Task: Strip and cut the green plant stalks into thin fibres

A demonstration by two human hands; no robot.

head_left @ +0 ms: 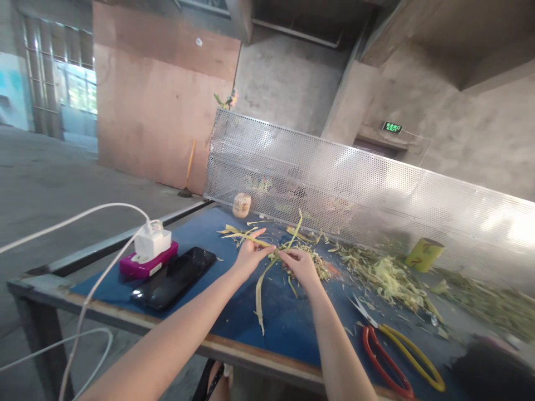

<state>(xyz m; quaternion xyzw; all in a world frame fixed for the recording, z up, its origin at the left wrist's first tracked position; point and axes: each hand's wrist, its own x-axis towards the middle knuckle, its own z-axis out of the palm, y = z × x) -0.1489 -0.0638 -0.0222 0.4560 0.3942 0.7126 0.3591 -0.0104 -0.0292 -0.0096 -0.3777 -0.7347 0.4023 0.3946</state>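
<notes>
Over the blue table top [234, 317], both hands meet at a few long yellow-green plant strips [259, 295] that cross each other. My left hand [251, 253] pinches them between thumb and fingers, one strip running out to the left past it. My right hand [298, 263] grips the strips close to the crossing, its fingertips almost touching the left thumb. One strip end points up and away, another hangs down toward the near edge. Just beyond the right hand lies a pile of short cut plant bits [320, 264].
Scissors [378, 326] with red and yellow handles lie partly spread at right. A black phone [179, 278] and a magenta power strip [146, 262] with a white charger [152, 242] are at left. Dried plant strands [393, 281], a green tin [424, 254] and a perforated metal screen [334, 172] stand behind.
</notes>
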